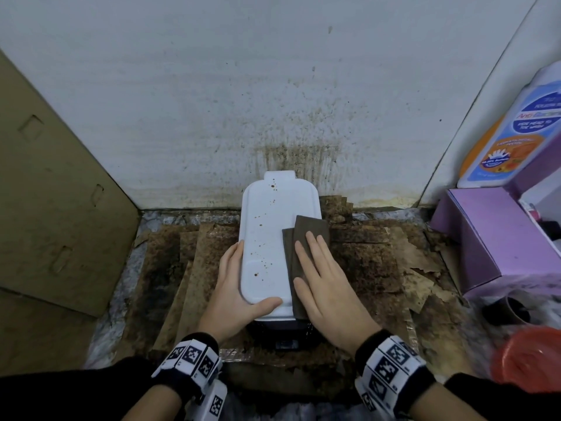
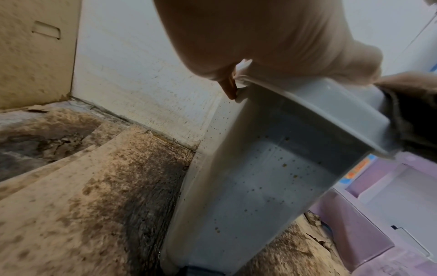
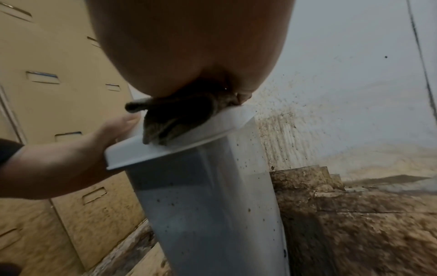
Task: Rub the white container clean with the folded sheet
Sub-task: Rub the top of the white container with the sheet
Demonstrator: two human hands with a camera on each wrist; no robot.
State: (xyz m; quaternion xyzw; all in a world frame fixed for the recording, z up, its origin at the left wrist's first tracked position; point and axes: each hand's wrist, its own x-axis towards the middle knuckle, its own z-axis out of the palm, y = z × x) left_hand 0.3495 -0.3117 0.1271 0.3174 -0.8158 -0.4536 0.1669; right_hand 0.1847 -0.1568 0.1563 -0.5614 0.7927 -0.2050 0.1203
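Observation:
A tall white container [image 1: 267,238] stands upright on stained cardboard, its lid flecked with brown spots. My left hand [image 1: 233,281] holds the lid's left edge, thumb lying over the near corner. A folded dark brown sheet [image 1: 306,235] lies on the lid's right half. My right hand [image 1: 321,268] presses flat on it with straight fingers. The left wrist view shows my left hand [image 2: 260,37] above the container's spotted side [image 2: 260,177], with the sheet [image 2: 411,112] at the right. In the right wrist view my right hand [image 3: 189,46] covers the sheet [image 3: 175,121] on the container [image 3: 208,205]; the left hand [image 3: 66,164] grips the rim.
A spattered white wall [image 1: 273,86] stands close behind. A cardboard panel [image 1: 54,192] leans at the left. At the right are a purple box [image 1: 485,238], a labelled bottle [image 1: 516,132] and a red round lid [image 1: 528,357]. Torn, stained cardboard [image 1: 379,262] covers the floor.

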